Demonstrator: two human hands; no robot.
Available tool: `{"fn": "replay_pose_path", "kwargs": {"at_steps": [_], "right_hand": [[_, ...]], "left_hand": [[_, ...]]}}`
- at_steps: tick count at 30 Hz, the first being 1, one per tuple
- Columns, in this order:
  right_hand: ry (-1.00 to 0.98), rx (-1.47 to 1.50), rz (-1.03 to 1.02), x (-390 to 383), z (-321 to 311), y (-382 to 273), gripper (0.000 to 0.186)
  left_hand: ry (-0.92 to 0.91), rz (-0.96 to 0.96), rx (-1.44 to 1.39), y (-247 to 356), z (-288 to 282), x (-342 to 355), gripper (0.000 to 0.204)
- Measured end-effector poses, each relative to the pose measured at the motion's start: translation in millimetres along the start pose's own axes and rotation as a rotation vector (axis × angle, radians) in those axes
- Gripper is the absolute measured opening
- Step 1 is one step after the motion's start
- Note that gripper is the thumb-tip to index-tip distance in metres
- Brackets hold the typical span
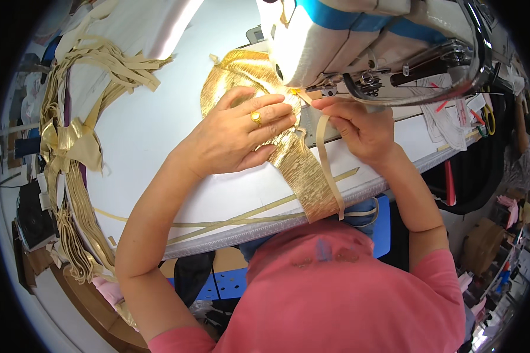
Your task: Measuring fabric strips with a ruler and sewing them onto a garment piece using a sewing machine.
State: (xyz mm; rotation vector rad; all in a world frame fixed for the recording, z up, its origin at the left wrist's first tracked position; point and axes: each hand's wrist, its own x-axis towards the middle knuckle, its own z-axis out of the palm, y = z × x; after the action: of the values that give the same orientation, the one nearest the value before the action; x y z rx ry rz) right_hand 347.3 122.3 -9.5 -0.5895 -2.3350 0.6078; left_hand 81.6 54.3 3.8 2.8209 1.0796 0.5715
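Note:
A shiny, crinkled gold fabric piece [303, 176] lies under the sewing machine head [335, 41], and one end hangs over the table's front edge. My left hand [241, 129], with a gold ring on one finger, rests on this fabric, its fingers stretched toward the needle area. My right hand [362, 129] sits just right of the needle area, thumb and fingers pinching a narrow beige strip [323, 147]. From the pinch the strip loops down along the fabric's right side to the table edge. The needle itself is hidden by the machine head.
Bundles of beige-gold strips [94, 53] and a gold bow-like cloth [70, 144] hang at the left. Thin strips [235, 220] cross near the front edge, beside a measuring tape [259, 229]. Yellow-handled scissors [489, 119] and white cloth pieces [444, 120] lie at right.

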Motion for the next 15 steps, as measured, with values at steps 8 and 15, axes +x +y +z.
{"fn": "replay_pose_path", "kwargs": {"at_steps": [8,15], "right_hand": [[0.047,-0.051,-0.153,-3,14,1,0.014],[0.032,-0.110,-0.198,-2,15,-3,0.019]], "left_hand": [[-0.012,-0.034,-0.014,4,3,3,0.053],[-0.009,-0.061,-0.021,7,4,5,0.056]]}}
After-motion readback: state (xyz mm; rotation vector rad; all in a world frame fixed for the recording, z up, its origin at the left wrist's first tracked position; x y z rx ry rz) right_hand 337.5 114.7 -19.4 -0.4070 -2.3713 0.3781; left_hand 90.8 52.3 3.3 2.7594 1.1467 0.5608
